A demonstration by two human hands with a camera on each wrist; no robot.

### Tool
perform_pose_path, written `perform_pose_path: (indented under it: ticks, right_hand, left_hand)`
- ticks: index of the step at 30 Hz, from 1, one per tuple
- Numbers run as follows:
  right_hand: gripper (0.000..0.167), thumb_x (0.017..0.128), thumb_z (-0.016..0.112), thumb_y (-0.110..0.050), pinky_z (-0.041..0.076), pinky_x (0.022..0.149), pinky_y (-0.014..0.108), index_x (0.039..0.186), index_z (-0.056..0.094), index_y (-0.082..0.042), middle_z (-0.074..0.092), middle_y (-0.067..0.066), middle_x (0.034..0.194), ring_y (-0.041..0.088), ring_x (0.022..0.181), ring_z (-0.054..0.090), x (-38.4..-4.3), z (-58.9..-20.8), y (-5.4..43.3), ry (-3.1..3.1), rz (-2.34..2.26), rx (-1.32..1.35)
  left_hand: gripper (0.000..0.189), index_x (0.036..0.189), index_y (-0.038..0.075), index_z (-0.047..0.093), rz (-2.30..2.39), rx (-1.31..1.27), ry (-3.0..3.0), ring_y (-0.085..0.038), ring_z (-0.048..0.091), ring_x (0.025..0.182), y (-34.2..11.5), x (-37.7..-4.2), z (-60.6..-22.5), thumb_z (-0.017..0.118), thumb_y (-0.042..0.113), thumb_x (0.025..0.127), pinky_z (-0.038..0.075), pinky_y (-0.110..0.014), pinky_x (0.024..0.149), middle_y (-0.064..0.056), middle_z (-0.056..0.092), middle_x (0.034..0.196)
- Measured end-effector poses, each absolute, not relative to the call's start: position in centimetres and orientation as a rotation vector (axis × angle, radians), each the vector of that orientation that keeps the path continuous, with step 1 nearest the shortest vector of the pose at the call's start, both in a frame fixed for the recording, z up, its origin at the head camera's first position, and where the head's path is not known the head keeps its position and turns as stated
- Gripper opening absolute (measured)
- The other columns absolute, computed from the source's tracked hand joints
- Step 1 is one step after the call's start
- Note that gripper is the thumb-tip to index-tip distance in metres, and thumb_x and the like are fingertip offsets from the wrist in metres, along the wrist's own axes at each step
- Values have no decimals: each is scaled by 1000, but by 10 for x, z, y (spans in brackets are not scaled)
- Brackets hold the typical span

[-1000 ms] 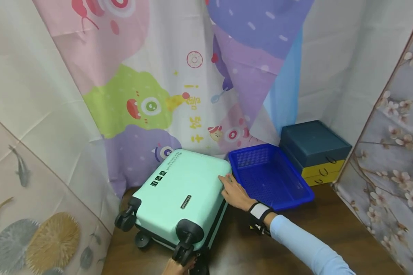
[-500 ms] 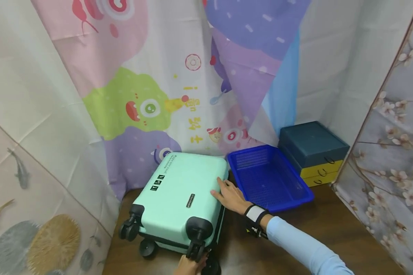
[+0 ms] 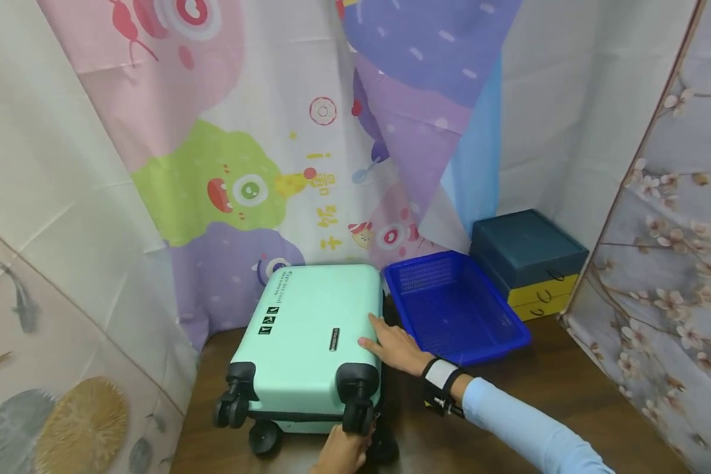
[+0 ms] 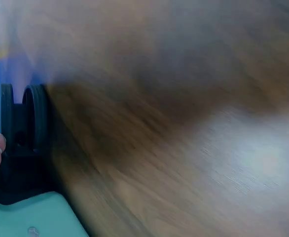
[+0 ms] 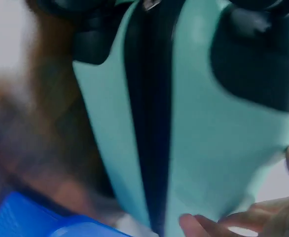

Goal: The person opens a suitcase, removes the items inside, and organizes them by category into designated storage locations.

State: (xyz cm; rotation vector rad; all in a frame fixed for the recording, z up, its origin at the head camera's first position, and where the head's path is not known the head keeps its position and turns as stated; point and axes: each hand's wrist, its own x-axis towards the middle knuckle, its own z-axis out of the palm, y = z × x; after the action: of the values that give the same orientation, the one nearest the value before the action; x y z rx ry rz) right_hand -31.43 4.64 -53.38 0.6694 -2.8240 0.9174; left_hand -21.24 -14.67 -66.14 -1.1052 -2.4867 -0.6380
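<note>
Toward the curtain (image 3: 338, 148) points the suitcase (image 3: 308, 329) lengthwise, wheels (image 3: 358, 416) nearest, right hand (image 3: 397, 347) loosely touching, left hand's (image 3: 342, 451) grip unclear.

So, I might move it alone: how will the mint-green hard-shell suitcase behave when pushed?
The suitcase will probably stay stiff, given its smooth, uncreased surface. Lying broad side down, it seems unlikely to tip. It may slide more than roll, as its black caster wheels jut from one end.
</note>
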Motion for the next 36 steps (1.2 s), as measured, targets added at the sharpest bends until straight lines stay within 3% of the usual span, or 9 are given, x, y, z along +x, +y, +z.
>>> perform_pose_path:
  ticks: [2, 6, 9, 12, 16, 21, 26, 29, 36]
  right_hand:
    - [64, 101, 54, -39, 54, 74, 47, 147, 40, 3, 40, 39, 141, 37, 81, 68, -312, -530, 47, -2835, 878, 727]
    - [76, 97, 58, -47, 52, 61, 43, 152, 34, 0, 23, 45, 146, 40, 79, 64, -303, -524, 48, -2919, 898, 862]
    - [83, 93, 61, -52, 52, 77, 49, 155, 31, -6, 16, 42, 151, 46, 105, 60, -302, -519, 52, -2969, 949, 844]
    - [77, 92, 64, -49, 47, 90, 56, 151, 39, -7, 26, 39, 150, 47, 117, 55, -308, -516, 57, -2937, 886, 798]
    - [67, 93, 66, -42, 46, 91, 57, 148, 46, -7, 31, 38, 148, 50, 123, 49, -301, -518, 58, -2892, 721, 838]
    - [69, 92, 69, -33, 44, 92, 60, 152, 41, -15, 16, 32, 157, 52, 133, 36, -292, -521, 59, -2974, 744, 865]
    - [69, 85, 73, -13, 49, 78, 54, 148, 46, -16, 16, 31, 157, 50, 127, 45, -299, -514, 60, -2976, 874, 825]
    - [68, 85, 73, -11, 46, 81, 56, 148, 47, -15, 14, 31, 158, 52, 128, 43, -303, -511, 62, -3002, 949, 839]
    - [63, 90, 73, -16, 43, 92, 59, 148, 49, -18, 16, 29, 158, 41, 110, 61, -304, -513, 66, -3014, 923, 829]
  left_hand:
    - [28, 93, 8, 69, -636, -1129, -2499, 0, 59, 63, -140, -218, -660, 74, -6, 69, 45, -17, 55, 5, 67, 78]
    - [26, 87, 7, 66, -671, -1155, -2495, 3, 52, 59, -132, -225, -661, 73, -9, 67, 41, -14, 53, 6, 63, 72]
    - [25, 87, 9, 62, -718, -1132, -2472, 5, 45, 56, -125, -230, -662, 72, -8, 72, 37, -12, 51, 9, 57, 67]
    - [21, 85, 12, 56, -728, -1104, -2465, 3, 38, 55, -113, -239, -661, 70, -4, 80, 34, -13, 50, 11, 48, 63]
    - [20, 87, 12, 54, -716, -1095, -2523, 0, 35, 56, -102, -243, -657, 68, -1, 84, 32, -15, 50, 12, 40, 63]
    - [23, 95, 10, 56, -734, -1106, -2557, 1, 35, 55, -96, -244, -654, 69, -4, 82, 31, -15, 50, 12, 40, 63]
    - [22, 104, 11, 58, -754, -1061, -2623, 0, 38, 54, -92, -247, -654, 66, -1, 88, 32, -16, 51, 11, 43, 62]
    - [19, 105, 12, 57, -760, -1041, -2641, 0, 36, 52, -90, -248, -654, 64, 1, 91, 31, -17, 49, 12, 40, 61]
    - [25, 112, 8, 57, -771, -1013, -2582, 0, 33, 53, -90, -247, -656, 65, 0, 89, 30, -17, 49, 14, 37, 62]
